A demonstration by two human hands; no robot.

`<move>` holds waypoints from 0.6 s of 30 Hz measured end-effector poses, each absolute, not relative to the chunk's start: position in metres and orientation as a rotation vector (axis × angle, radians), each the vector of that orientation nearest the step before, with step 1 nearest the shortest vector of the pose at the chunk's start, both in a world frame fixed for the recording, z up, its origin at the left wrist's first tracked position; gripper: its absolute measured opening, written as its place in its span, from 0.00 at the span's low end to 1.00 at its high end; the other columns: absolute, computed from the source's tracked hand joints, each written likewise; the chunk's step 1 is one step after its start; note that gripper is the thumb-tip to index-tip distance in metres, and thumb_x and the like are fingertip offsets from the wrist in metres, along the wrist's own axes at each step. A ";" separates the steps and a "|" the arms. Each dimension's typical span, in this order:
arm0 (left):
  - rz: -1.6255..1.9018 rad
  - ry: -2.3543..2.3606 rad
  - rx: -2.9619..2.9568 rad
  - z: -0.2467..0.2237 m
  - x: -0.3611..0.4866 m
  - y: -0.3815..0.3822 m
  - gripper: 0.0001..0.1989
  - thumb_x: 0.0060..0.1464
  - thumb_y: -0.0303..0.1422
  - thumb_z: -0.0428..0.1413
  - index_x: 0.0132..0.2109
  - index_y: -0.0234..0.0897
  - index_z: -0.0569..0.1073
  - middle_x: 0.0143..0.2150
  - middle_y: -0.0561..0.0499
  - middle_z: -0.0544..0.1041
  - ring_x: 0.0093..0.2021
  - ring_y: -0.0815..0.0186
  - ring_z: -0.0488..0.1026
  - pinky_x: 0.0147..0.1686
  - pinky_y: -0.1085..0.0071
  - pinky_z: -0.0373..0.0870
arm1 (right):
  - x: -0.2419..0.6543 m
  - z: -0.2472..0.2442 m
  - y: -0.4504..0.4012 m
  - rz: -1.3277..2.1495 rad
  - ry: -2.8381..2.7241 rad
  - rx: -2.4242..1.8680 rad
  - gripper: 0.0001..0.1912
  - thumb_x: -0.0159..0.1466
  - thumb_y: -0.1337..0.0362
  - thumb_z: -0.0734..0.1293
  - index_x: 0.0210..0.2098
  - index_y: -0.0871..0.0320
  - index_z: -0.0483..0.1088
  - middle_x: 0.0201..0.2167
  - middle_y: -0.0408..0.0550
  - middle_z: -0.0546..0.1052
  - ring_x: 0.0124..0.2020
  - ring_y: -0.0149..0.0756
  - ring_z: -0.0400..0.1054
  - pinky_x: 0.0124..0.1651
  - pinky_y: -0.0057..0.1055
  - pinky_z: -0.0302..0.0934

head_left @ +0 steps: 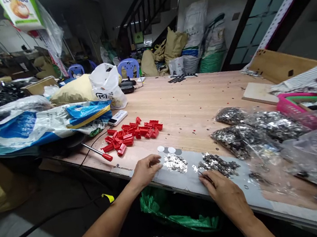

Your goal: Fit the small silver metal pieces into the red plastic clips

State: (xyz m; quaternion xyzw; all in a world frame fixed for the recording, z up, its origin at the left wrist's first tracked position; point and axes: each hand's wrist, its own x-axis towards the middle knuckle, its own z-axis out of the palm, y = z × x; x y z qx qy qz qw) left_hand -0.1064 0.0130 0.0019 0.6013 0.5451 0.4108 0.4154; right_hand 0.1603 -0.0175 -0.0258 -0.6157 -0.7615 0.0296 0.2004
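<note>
Left hand (147, 172), fingers curled, grip cannot be told, bright silver metal pieces (175, 163) at its three o'clock, right hand (225, 190) pinching slim dark tool (205, 177), darker metal pieces (219, 164) at its twelve o'clock, grey sheet (191, 156) beneath.

On the table (170, 100), small parts (175, 163) lie right of blocks (128, 140), left of bags (231, 134)

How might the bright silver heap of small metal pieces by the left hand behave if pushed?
The silver pieces would likely spread, lying loosely heaped. Looking flat, they'd probably slide rather than roll; small, each seems light.
</note>
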 end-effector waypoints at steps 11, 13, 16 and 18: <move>0.990 2.041 1.492 0.000 -0.110 0.125 0.21 0.52 0.35 0.58 0.53 0.38 0.70 0.32 0.47 0.79 0.46 0.58 0.72 0.51 0.63 0.59 | 0.165 -0.033 -0.015 0.166 -2.082 -1.574 0.14 0.65 0.56 0.56 0.35 0.52 0.71 0.36 0.47 0.77 0.32 0.39 0.75 0.30 0.32 0.67; 0.961 2.096 1.419 -0.004 -0.106 0.137 0.16 0.53 0.37 0.57 0.48 0.37 0.73 0.32 0.46 0.79 0.45 0.57 0.72 0.47 0.64 0.61 | 0.167 -0.033 -0.015 0.180 -2.080 -1.546 0.14 0.65 0.55 0.56 0.35 0.52 0.71 0.37 0.47 0.77 0.33 0.39 0.75 0.31 0.32 0.68; 0.938 2.132 1.358 -0.007 -0.104 0.145 0.10 0.54 0.39 0.56 0.37 0.38 0.75 0.32 0.45 0.79 0.40 0.58 0.73 0.41 0.66 0.63 | 0.171 -0.034 -0.015 0.218 -2.068 -1.499 0.13 0.64 0.55 0.57 0.36 0.51 0.70 0.37 0.48 0.79 0.35 0.40 0.75 0.34 0.32 0.69; 0.943 2.127 1.361 -0.007 -0.105 0.144 0.09 0.55 0.39 0.55 0.34 0.39 0.75 0.32 0.46 0.78 0.38 0.59 0.73 0.39 0.66 0.63 | 0.173 -0.034 -0.015 0.245 -2.051 -1.502 0.13 0.64 0.55 0.56 0.38 0.51 0.69 0.36 0.48 0.79 0.34 0.42 0.76 0.33 0.33 0.69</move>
